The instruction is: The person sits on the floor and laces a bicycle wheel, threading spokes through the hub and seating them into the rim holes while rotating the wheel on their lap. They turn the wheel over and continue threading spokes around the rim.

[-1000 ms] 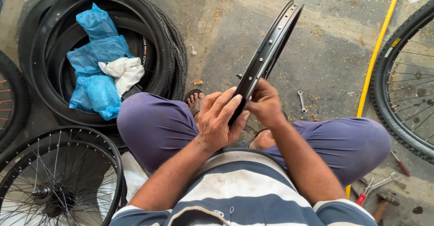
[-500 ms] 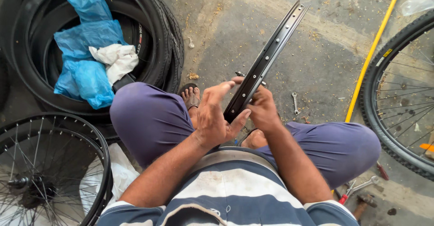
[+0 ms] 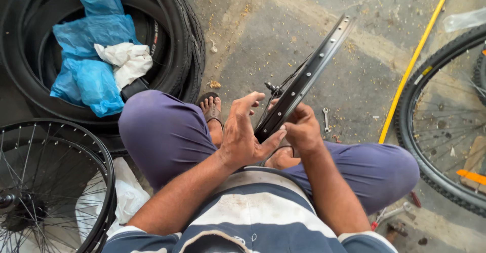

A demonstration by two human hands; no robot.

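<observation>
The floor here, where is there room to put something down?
The widest bare concrete lies beyond the black rim, between the stacked tyres and the yellow rod. A narrower strip by the small spanner is open too. The left side is crowded: tyres with blue bags, then a spoked wheel.

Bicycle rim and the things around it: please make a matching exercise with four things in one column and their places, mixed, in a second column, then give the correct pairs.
Things:
1. black bicycle rim
2. blue plastic bags
3. small wrench
4. yellow tube

Places:
A. inside the stacked tyres
B. on the floor beside the rim
C. between the left hand and right hand
D. lying slantwise on the floor at the right

Pairs: 1-C, 2-A, 3-B, 4-D
</observation>
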